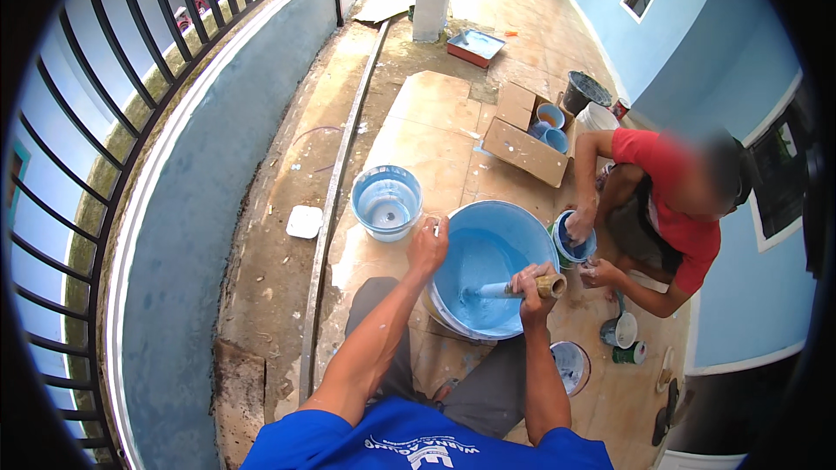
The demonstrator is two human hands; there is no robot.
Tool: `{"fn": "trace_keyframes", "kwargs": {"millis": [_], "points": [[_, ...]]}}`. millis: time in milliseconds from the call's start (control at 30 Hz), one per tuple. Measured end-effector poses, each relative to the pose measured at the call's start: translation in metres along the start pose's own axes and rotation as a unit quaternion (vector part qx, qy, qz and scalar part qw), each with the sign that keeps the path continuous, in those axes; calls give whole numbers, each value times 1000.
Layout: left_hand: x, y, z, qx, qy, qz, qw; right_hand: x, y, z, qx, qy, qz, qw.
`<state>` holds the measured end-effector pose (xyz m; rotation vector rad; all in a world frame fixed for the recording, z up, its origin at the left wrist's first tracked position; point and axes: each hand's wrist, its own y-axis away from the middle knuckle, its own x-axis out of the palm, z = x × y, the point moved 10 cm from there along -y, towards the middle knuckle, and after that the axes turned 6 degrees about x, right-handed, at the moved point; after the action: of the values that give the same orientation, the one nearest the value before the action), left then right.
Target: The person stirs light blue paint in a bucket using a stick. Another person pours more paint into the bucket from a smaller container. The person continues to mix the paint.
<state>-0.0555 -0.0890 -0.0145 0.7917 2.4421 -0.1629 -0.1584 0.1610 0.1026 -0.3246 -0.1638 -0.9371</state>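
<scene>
A large bucket (542, 231) of light blue paint (475, 261) stands between my knees. My left hand (427, 245) is closed on its left rim; a small white thing, too small to name, shows at the fingers. My right hand (533, 289) grips a thick bamboo stick (498, 291) near its top end. Tilted across the bucket, the stick is coated blue along its lower part and its tip dips into the paint. Just left of the bucket is a smaller paint-smeared pail (387, 228), apart from my left hand.
At right a person in a red shirt (649, 161) crouches, one hand inside a small paint can (562, 228). Beyond lie an opened cardboard box (521, 152), buckets (586, 94) and a paint tray (475, 45). Another tub (570, 365) stands by my right arm. A railed wall (174, 252) runs along the left.
</scene>
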Motion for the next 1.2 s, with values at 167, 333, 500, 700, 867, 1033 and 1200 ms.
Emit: {"fn": "trace_keyframes", "kwargs": {"millis": [167,333,500,700,867,1033,1200], "points": [[0,3,-5,-9,9,-13,1000,23,-42,-23,-63,11,-6,998],[-3,0,-10,10,-5,-34,999,29,-48,-58,-67,106,-58,990],[-5,5,-7,-5,-12,-22,1000,41,7,-40,-91,135,37,986],[-2,1,-5,15,-21,-27,999,17,50,-31,-25,113,85,990],[-3,1,-10,31,-13,-34,999,-12,42,-34,34,98,16,995],[-4,2,-2,17,-21,-27,999,3,-2,4,-23,13,-12,1000],[-2,0,-5,11,-19,-18,1000,30,-43,-18,-109,78,33,990]]}}
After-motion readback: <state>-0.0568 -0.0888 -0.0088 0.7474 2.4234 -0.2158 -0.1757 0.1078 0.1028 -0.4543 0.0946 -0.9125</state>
